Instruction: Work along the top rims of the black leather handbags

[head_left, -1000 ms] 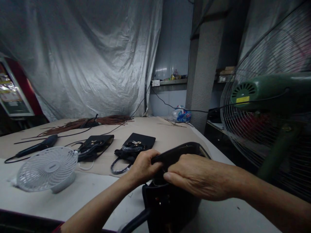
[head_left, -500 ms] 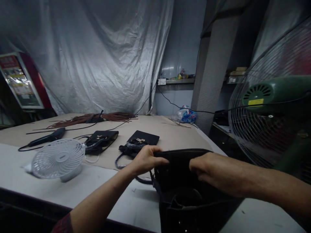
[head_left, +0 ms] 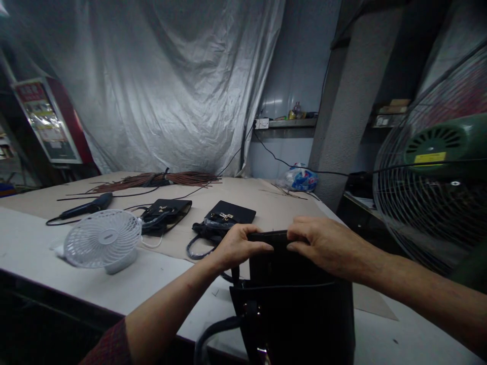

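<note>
A black handbag [head_left: 300, 314] stands upright at the near edge of the table [head_left: 45, 263], its flap raised. My left hand [head_left: 238, 246] pinches the flap's top left edge. My right hand [head_left: 323, 243] grips the same top edge from the right, fingers curled over it. A dark strap loops down from the bag's lower left. Two more black handbags lie flat farther back: one [head_left: 224, 218] just beyond my left hand, another [head_left: 167, 213] to its left.
A small white desk fan [head_left: 102, 242] sits at left, a black tool with a cord [head_left: 85, 208] behind it. A bundle of brown strips [head_left: 160, 178] lies at the back. A large green pedestal fan [head_left: 433, 167] stands close on the right, beside a concrete pillar [head_left: 350, 101].
The view has shifted left. My hands have drawn closer together on the bag's top edge, and the bag's mouth, open half a second ago, is now covered by the raised flap.
</note>
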`<state>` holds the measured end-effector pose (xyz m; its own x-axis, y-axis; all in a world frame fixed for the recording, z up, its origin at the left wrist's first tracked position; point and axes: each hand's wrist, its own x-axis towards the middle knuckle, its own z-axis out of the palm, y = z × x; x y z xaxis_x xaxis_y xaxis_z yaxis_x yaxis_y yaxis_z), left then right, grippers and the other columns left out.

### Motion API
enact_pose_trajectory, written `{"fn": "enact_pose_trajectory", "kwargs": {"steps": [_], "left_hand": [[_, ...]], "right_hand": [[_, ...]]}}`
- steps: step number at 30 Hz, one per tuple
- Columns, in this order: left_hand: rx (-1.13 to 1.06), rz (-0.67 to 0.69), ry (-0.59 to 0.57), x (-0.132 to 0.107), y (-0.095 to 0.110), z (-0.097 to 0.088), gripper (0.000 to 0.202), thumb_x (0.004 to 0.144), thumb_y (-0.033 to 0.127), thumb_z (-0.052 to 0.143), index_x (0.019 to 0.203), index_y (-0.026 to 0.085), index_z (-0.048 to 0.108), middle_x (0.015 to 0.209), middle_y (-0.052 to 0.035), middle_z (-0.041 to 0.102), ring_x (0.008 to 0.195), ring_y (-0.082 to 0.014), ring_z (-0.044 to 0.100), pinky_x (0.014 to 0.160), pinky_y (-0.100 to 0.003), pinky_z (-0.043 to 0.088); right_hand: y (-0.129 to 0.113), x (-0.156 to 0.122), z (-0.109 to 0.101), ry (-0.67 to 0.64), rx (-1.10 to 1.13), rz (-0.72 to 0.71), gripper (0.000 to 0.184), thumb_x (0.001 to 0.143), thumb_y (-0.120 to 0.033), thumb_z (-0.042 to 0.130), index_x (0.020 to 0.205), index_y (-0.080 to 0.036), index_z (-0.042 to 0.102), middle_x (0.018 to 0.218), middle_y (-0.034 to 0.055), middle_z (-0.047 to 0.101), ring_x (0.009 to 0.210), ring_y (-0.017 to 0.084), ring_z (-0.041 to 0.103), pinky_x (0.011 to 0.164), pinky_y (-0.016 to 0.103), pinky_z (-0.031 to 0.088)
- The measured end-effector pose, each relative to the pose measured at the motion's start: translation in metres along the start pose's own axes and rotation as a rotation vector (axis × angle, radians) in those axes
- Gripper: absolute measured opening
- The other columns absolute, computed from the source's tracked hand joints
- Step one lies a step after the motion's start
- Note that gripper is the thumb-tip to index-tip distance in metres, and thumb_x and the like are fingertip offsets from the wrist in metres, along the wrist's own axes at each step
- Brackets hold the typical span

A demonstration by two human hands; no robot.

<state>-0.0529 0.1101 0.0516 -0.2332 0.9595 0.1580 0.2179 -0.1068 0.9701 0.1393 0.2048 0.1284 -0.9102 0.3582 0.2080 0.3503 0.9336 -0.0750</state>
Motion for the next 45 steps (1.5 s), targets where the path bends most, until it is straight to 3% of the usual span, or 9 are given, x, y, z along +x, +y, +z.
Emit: {"fn": "enact_pose_trajectory", "kwargs": {"steps": [5, 12, 21, 27, 29, 33, 37, 40, 45], "left_hand": [[-0.063, 0.030, -0.012, -0.003, 0.001, 0.003, 0.032, 0.065, 0.036, 0.077, 0.087, 0.013, 0.072, 0.075, -0.0012, 0.068, 0.065, -0.0107, 0.059, 0.063, -0.021, 0.044], [-0.058, 0.048, -0.035, -0.004, 0.001, 0.008, 0.028, 0.069, 0.033, 0.074, 0.090, 0.014, 0.073, 0.078, -0.0016, 0.069, 0.069, -0.0117, 0.061, 0.067, -0.022, 0.047], [0.017, 0.067, 0.004, -0.006, 0.009, 0.012, 0.023, 0.073, 0.033, 0.069, 0.084, 0.013, 0.071, 0.069, 0.0005, 0.063, 0.064, -0.0101, 0.055, 0.061, -0.020, 0.042], [0.224, 0.209, 0.087, -0.009, 0.012, 0.015, 0.021, 0.078, 0.031, 0.062, 0.071, 0.012, 0.068, 0.064, 0.0015, 0.055, 0.063, -0.0093, 0.048, 0.056, -0.020, 0.034], [0.266, 0.210, 0.063, -0.008, 0.015, 0.013, 0.023, 0.080, 0.033, 0.059, 0.072, 0.012, 0.067, 0.062, 0.0019, 0.054, 0.061, -0.0091, 0.047, 0.054, -0.020, 0.033], [0.378, 0.160, -0.092, 0.007, 0.034, 0.011, 0.024, 0.077, 0.035, 0.060, 0.084, 0.013, 0.067, 0.067, 0.0012, 0.058, 0.056, -0.0087, 0.048, 0.050, -0.019, 0.034], [0.559, 0.234, -0.183, 0.028, 0.051, 0.017, 0.026, 0.070, 0.032, 0.068, 0.090, 0.015, 0.070, 0.078, -0.0014, 0.067, 0.069, -0.0133, 0.057, 0.058, -0.020, 0.040], [0.667, 0.244, -0.190, 0.037, 0.052, 0.020, 0.022, 0.072, 0.029, 0.065, 0.089, 0.018, 0.072, 0.077, -0.0007, 0.070, 0.070, -0.0142, 0.060, 0.060, -0.021, 0.041], [0.611, 0.220, -0.201, 0.035, 0.046, 0.020, 0.026, 0.073, 0.030, 0.065, 0.095, 0.019, 0.073, 0.080, -0.0009, 0.071, 0.072, -0.0146, 0.061, 0.062, -0.021, 0.042]], "right_hand": [[-0.002, 0.001, 0.001, -0.004, -0.009, 0.049, 0.027, 0.087, -0.033, 0.049, 0.068, -0.020, 0.063, 0.079, 0.0009, 0.060, 0.068, 0.013, 0.052, 0.061, 0.027, 0.032], [-0.001, 0.004, 0.005, 0.038, -0.187, 0.226, 0.026, 0.084, -0.037, 0.050, 0.071, -0.021, 0.067, 0.077, 0.0055, 0.065, 0.070, 0.018, 0.057, 0.058, 0.029, 0.031], [-0.002, 0.008, 0.008, 0.059, -0.275, 0.226, 0.032, 0.084, -0.038, 0.046, 0.074, -0.020, 0.069, 0.078, 0.0082, 0.067, 0.073, 0.021, 0.060, 0.057, 0.030, 0.032], [-0.004, 0.007, 0.007, 0.057, -0.292, 0.226, 0.032, 0.085, -0.039, 0.045, 0.075, -0.021, 0.071, 0.079, 0.0083, 0.068, 0.072, 0.021, 0.060, 0.056, 0.031, 0.031], [-0.004, 0.006, 0.006, 0.060, -0.291, 0.232, 0.033, 0.085, -0.040, 0.046, 0.075, -0.021, 0.071, 0.079, 0.0085, 0.069, 0.074, 0.022, 0.061, 0.056, 0.031, 0.032], [-0.004, 0.007, 0.006, 0.055, -0.276, 0.248, 0.032, 0.085, -0.040, 0.047, 0.077, -0.021, 0.071, 0.080, 0.0087, 0.069, 0.075, 0.023, 0.062, 0.057, 0.031, 0.035], [-0.004, 0.007, 0.003, 0.053, -0.276, 0.258, 0.030, 0.084, -0.037, 0.047, 0.080, -0.020, 0.071, 0.081, 0.0094, 0.069, 0.077, 0.023, 0.062, 0.058, 0.031, 0.036], [0.001, 0.000, -0.002, 0.018, -0.304, 0.270, 0.025, 0.082, -0.035, 0.049, 0.078, -0.023, 0.070, 0.082, 0.0073, 0.068, 0.074, 0.024, 0.062, 0.055, 0.031, 0.033], [0.012, -0.014, -0.009, 0.005, -0.321, 0.280, 0.022, 0.080, -0.035, 0.050, 0.073, -0.026, 0.069, 0.077, 0.0049, 0.068, 0.070, 0.023, 0.061, 0.054, 0.031, 0.029]]}}
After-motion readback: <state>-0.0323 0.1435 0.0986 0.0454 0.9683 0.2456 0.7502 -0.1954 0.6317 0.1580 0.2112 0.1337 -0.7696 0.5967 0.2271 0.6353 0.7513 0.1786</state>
